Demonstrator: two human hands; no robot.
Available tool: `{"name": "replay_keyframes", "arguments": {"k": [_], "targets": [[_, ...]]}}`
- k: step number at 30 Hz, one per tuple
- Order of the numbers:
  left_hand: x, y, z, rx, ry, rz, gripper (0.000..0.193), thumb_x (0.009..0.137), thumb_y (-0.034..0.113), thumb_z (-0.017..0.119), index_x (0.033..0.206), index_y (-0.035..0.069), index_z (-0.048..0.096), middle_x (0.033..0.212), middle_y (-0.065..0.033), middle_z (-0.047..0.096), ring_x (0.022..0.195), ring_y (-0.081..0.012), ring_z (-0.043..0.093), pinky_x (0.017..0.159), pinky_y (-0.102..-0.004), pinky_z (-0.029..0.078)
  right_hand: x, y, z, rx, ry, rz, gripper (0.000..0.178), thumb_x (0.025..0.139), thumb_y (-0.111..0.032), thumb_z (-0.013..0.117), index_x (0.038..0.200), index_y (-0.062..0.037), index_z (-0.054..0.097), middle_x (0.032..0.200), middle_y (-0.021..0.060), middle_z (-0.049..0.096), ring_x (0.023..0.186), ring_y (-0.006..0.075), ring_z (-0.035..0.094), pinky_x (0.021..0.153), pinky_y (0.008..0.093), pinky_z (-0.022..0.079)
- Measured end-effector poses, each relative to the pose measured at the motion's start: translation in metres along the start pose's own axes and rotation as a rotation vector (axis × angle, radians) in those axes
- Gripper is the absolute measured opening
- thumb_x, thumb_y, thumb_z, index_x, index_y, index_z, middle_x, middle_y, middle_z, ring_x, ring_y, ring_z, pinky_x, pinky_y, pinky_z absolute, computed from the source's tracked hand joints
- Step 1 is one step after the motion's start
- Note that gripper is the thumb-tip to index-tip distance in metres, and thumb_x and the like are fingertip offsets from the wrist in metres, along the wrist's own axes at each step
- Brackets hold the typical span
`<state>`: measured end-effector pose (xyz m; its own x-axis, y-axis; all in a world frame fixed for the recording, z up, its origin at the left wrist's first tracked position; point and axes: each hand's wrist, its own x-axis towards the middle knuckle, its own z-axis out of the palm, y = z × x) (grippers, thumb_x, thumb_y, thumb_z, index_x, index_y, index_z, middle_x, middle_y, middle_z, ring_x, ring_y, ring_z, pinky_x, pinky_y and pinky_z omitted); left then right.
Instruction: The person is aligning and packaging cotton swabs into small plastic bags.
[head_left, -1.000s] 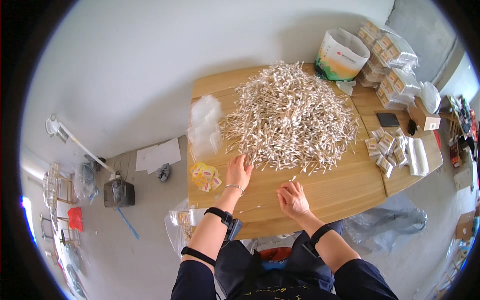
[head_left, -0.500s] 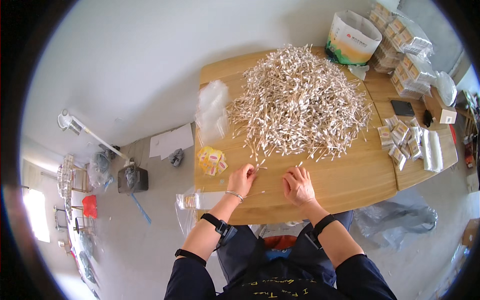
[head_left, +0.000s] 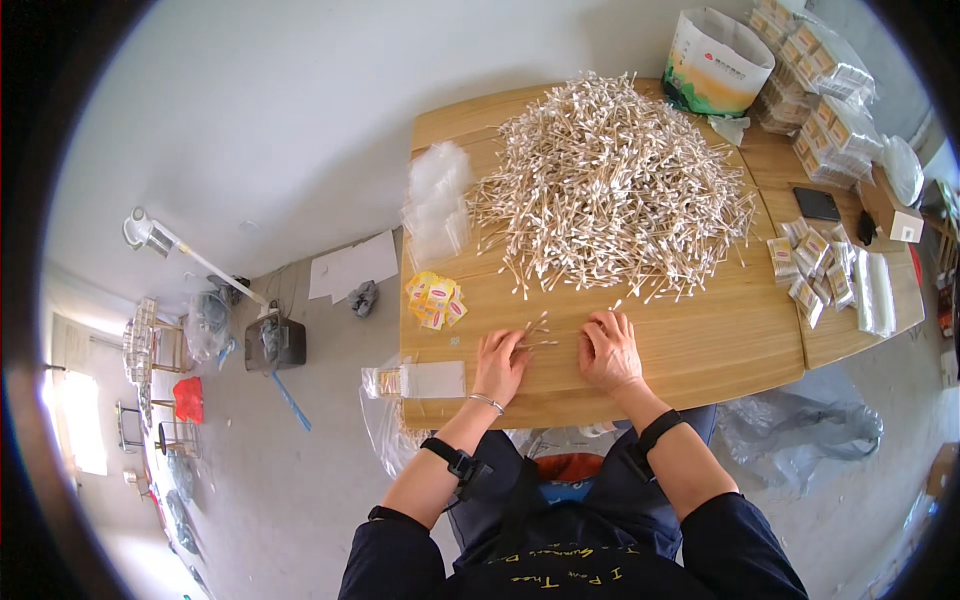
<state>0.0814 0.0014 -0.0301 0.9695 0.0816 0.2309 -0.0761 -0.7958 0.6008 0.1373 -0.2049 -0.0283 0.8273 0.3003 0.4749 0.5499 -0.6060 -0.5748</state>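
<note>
Fanning from the narrowed fingers of the left hand (head_left: 503, 364), cotton swabs (head_left: 541, 343) show more plainly than a moment ago, suggesting a growing bunch. The right hand (head_left: 610, 351) curls its fingers near a single swab (head_left: 616, 305), grip unclear, before the swab heap (head_left: 620, 190) on the bench (head_left: 690, 335).

wooden table (head_left: 700, 345) bore a broad heap of cotton swabs (head_left: 615, 190) mid-surface | clear plastic bags (head_left: 437, 200) lay flat left of the heap | yellow cards (head_left: 433, 298) lay bunched nearer the front left | small filled packets (head_left: 815, 262) and a flat black slab (head_left: 816, 203) lay at right | cardboard box (head_left: 888, 208), wrapped stacks (head_left: 838, 135) and open-topped printed bag (head_left: 718, 65) stood toward back right
</note>
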Motion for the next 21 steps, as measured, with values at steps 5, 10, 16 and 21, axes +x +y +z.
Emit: {"name": "replay_keyframes", "arguments": {"k": [5, 10, 16, 21], "targets": [[-0.014, -0.008, 0.005, -0.025, -0.052, 0.009, 0.033, 0.074, 0.01, 0.071, 0.106, 0.008, 0.062, 0.105, -0.0115, 0.058, 0.095, -0.0329, 0.052, 0.085, -0.0408, 0.042, -0.002, 0.001, 0.0, -0.026, 0.013, 0.008, 0.014, 0.073, -0.006, 0.063, 0.086, -0.0052, 0.059, 0.1, 0.0102, 0.053, 0.098, 0.0329, 0.05, 0.084, 0.0447, 0.043], [-0.023, 0.006, 0.004, -0.043, -0.015, 0.091, 0.033, 0.074, 0.012, 0.071, 0.105, 0.008, 0.062, 0.106, -0.01, 0.057, 0.098, -0.0328, 0.051, 0.086, -0.0416, 0.041, -0.004, 0.009, 0.0, 0.002, -0.005, 0.032, 0.025, 0.071, -0.005, 0.063, 0.095, -0.0056, 0.059, 0.11, 0.0146, 0.05, 0.102, 0.0362, 0.048, 0.087, 0.0457, 0.042], [-0.024, 0.002, 0.003, -0.021, 0.018, 0.11, 0.03, 0.076, 0.015, 0.07, 0.105, 0.01, 0.062, 0.108, -0.0078, 0.056, 0.102, -0.0318, 0.049, 0.088, -0.0419, 0.04, -0.011, 0.002, -0.008, -0.077, 0.135, 0.128, 0.038, 0.071, -0.005, 0.063, 0.109, -0.0056, 0.058, 0.123, 0.0188, 0.046, 0.11, 0.0392, 0.044, 0.092, 0.0501, 0.039], [-0.024, -0.001, 0.003, -0.049, -0.029, 0.142, 0.019, 0.079, 0.014, 0.067, 0.097, 0.013, 0.064, 0.102, -0.0043, 0.057, 0.099, -0.0291, 0.051, 0.087, -0.0413, 0.039, -0.014, 0.02, -0.014, -0.077, 0.014, 0.129, 0.039, 0.073, -0.004, 0.062, 0.111, -0.0071, 0.059, 0.122, 0.0166, 0.048, 0.11, 0.0386, 0.045, 0.094, 0.0503, 0.038]]}}
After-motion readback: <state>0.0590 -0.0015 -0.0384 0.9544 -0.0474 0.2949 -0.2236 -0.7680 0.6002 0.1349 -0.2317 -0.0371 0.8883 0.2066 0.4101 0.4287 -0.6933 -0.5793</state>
